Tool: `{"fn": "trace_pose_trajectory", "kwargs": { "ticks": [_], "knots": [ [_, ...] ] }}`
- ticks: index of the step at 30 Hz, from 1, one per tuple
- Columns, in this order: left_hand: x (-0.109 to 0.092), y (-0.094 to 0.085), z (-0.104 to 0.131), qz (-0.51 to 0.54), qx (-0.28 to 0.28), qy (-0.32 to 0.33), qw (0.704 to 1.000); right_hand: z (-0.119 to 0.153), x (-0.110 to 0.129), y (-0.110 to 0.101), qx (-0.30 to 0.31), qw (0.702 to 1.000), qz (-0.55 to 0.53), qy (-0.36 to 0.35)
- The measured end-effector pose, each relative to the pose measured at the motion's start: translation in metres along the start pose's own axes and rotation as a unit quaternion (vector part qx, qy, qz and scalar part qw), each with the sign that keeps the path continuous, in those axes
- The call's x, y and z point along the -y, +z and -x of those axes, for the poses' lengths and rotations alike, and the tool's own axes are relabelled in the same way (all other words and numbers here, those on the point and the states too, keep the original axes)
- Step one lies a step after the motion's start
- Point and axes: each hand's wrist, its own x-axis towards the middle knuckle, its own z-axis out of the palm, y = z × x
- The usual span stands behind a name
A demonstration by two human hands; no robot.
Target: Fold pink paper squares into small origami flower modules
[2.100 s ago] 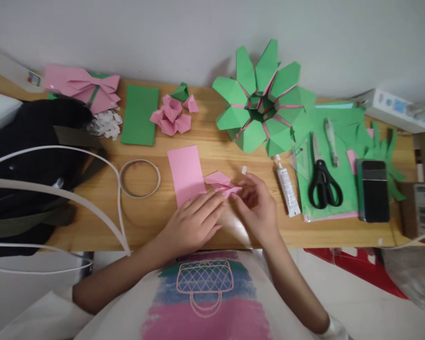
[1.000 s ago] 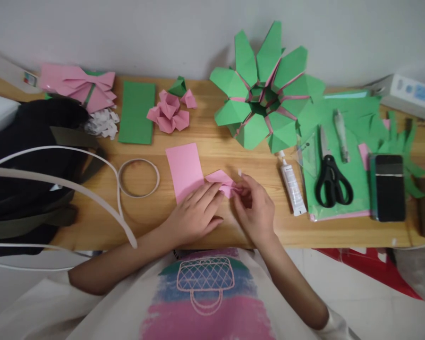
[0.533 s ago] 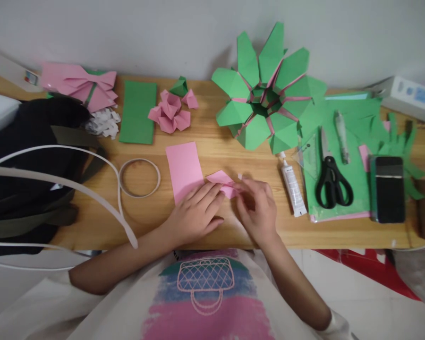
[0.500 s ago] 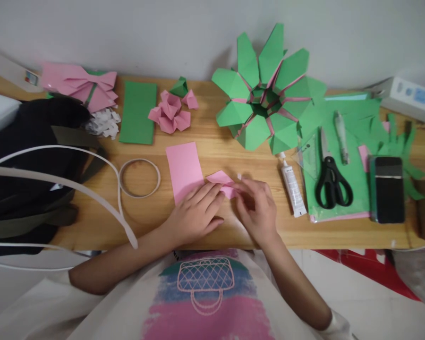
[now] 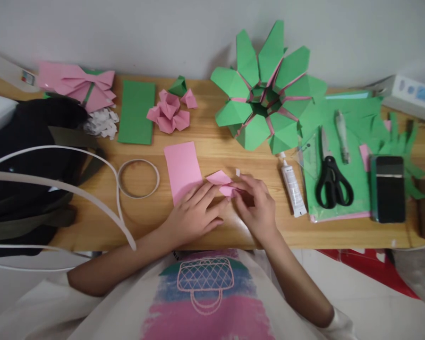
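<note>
A small folded pink paper (image 5: pixel 219 178) lies on the wooden table between my hands. My right hand (image 5: pixel 257 203) pinches its right end between thumb and fingers. Flat and spread, my left hand (image 5: pixel 196 212) rests at the paper's left side, its fingertips by the folded edge. A flat pink sheet (image 5: pixel 182 170) lies just beyond the left fingers, its lower edge partly covered by them. A tiny white scrap (image 5: pixel 237 172) is beside the right fingertips.
Behind stand a large green and pink paper flower (image 5: pixel 265 99) and pink folded pieces (image 5: pixel 169 112). Glue (image 5: pixel 293 189), black scissors (image 5: pixel 331 184) and a phone (image 5: pixel 388 189) lie right. Left are a tape ring (image 5: pixel 139 195), green sheet (image 5: pixel 136 112) and white cables (image 5: pixel 106 204).
My left fingers have drawn back slightly from the folded pink paper, and more of it shows. My right hand still pinches its end.
</note>
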Motion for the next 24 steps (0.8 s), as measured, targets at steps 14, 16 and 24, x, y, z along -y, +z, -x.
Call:
{"fn": "trace_pose_trajectory", "kwargs": {
  "ticks": [14, 16, 24],
  "knots": [
    [-0.005, 0.003, -0.002, 0.008, -0.029, -0.050, 0.998, -0.002, 0.002, -0.003, 0.003, 0.999, -0.033, -0.004],
    [-0.007, 0.002, -0.003, 0.008, -0.028, -0.057, 0.998, -0.003, 0.001, -0.005, 0.013, 0.999, -0.034, -0.018],
    [-0.004, 0.002, -0.002, 0.020, -0.016, -0.048, 0.999, -0.014, -0.002, -0.026, 0.090, 0.986, -0.139, 0.014]
  ]
}}
